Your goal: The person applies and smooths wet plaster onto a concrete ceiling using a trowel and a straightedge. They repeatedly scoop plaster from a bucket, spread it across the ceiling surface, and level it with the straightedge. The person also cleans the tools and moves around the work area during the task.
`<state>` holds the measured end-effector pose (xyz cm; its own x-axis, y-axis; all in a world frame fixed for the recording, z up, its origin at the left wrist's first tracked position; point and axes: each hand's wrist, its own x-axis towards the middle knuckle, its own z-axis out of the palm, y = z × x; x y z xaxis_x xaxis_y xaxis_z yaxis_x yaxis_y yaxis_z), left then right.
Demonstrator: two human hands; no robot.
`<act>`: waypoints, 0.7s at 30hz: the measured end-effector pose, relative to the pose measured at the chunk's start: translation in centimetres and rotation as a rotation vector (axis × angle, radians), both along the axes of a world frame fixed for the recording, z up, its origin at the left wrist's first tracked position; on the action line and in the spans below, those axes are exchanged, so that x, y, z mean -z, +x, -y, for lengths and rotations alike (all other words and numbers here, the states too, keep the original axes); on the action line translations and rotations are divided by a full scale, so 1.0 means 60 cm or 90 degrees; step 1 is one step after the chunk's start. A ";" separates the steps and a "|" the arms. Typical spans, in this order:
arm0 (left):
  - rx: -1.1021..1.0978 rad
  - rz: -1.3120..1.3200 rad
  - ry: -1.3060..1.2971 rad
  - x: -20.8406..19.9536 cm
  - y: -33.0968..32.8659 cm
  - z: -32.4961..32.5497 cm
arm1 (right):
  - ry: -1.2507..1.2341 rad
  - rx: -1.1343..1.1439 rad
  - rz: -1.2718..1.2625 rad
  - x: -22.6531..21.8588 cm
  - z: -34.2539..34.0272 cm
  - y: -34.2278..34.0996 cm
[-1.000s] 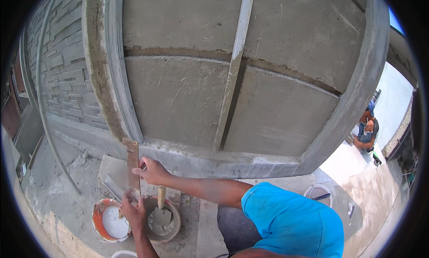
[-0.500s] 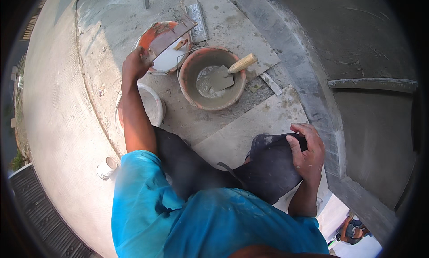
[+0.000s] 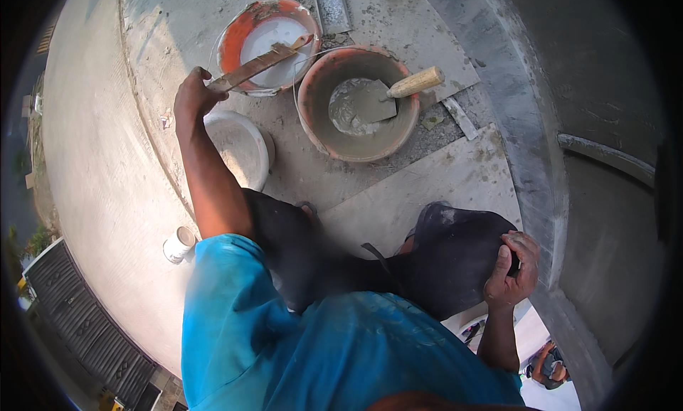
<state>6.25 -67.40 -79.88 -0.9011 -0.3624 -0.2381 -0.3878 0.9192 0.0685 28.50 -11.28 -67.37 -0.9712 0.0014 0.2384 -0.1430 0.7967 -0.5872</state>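
Note:
My left hand (image 3: 193, 92) is closed on the near end of a thin, flat brown board (image 3: 252, 68), seen almost edge-on. The board slants over an orange bucket (image 3: 233, 38) holding white liquid (image 3: 276, 43) and a brush whose brown handle (image 3: 302, 41) leans on the rim. At my right knee, my right hand (image 3: 514, 272) rests with bent fingers and the thumb apart, holding nothing. Between the hands, a second bucket (image 3: 313, 119), coated grey, contains wet mortar (image 3: 348, 109) and a trowel with a wooden handle (image 3: 417, 82).
Beside my left forearm stands a white bucket (image 3: 265, 151). A small white can (image 3: 179, 244) sits farther left. Flat boards (image 3: 455, 176) cover the floor by my legs, with a metal strip (image 3: 331, 7) behind the buckets. A raised concrete edge (image 3: 533, 126) curves along the right; another person (image 3: 549, 365) is at lower right.
The board has tilted from showing its broad face to nearly edge-on. My right hand has settled lower against the knee. The whole view has shifted, with the buckets now higher and farther right.

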 end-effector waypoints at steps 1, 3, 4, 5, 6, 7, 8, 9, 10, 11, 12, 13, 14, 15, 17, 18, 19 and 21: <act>0.025 -0.075 -0.037 0.009 0.002 0.003 | -0.012 -0.003 0.006 0.005 -0.003 -0.007; 0.064 -0.196 -0.111 0.012 -0.005 -0.008 | -0.009 -0.019 0.039 0.000 -0.010 -0.028; 0.052 -0.235 -0.090 0.006 -0.004 -0.011 | -0.009 -0.028 0.056 -0.004 -0.011 -0.042; 0.054 -0.265 -0.052 -0.013 -0.010 -0.044 | 0.043 -0.006 0.113 -0.021 -0.013 -0.057; 0.056 -0.301 -0.011 -0.032 -0.014 -0.072 | 0.079 0.004 0.160 -0.035 -0.019 -0.067; 0.023 -0.277 -0.005 -0.042 -0.007 -0.081 | 0.114 0.012 0.210 -0.049 -0.027 -0.074; 0.029 -0.366 0.025 -0.043 0.005 -0.095 | 0.149 0.018 0.258 -0.065 -0.036 -0.077; -0.016 -0.344 0.058 -0.050 0.019 -0.107 | 0.161 0.012 0.286 -0.076 -0.042 -0.081; -0.062 -0.321 0.088 -0.059 0.033 -0.120 | 0.173 0.006 0.313 -0.086 -0.048 -0.080; -0.100 -0.283 0.142 -0.074 0.051 -0.140 | 0.179 -0.003 0.336 -0.093 -0.055 -0.081; -0.134 -0.247 0.190 -0.090 0.070 -0.165 | 0.172 0.005 0.364 -0.098 -0.060 -0.078; -0.113 -0.272 0.239 -0.075 0.109 -0.184 | 0.181 0.009 0.393 -0.106 -0.059 -0.073; -0.077 -0.263 0.238 -0.081 0.143 -0.199 | 0.172 0.017 0.424 -0.115 -0.062 -0.064; -0.091 -0.154 0.271 -0.093 0.189 -0.221 | 0.166 0.033 0.441 -0.119 -0.063 -0.049; -0.042 -0.018 0.283 -0.138 0.301 -0.269 | 0.195 0.048 0.460 -0.121 -0.067 -0.016; 0.070 -0.015 0.216 -0.130 0.385 -0.264 | 0.226 0.043 0.470 -0.128 -0.065 0.009; 0.144 0.080 0.241 -0.182 0.437 -0.274 | 0.231 0.048 0.435 -0.129 -0.061 0.040; 0.210 0.435 0.097 -0.321 0.505 -0.301 | 0.267 0.091 0.435 -0.140 -0.032 0.110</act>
<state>36.54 -49.34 -60.61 -0.5916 -0.0187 -0.8060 -0.0968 0.9941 0.0480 35.12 -9.33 -59.00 -0.8994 0.1784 -0.3992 0.2583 0.9534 -0.1560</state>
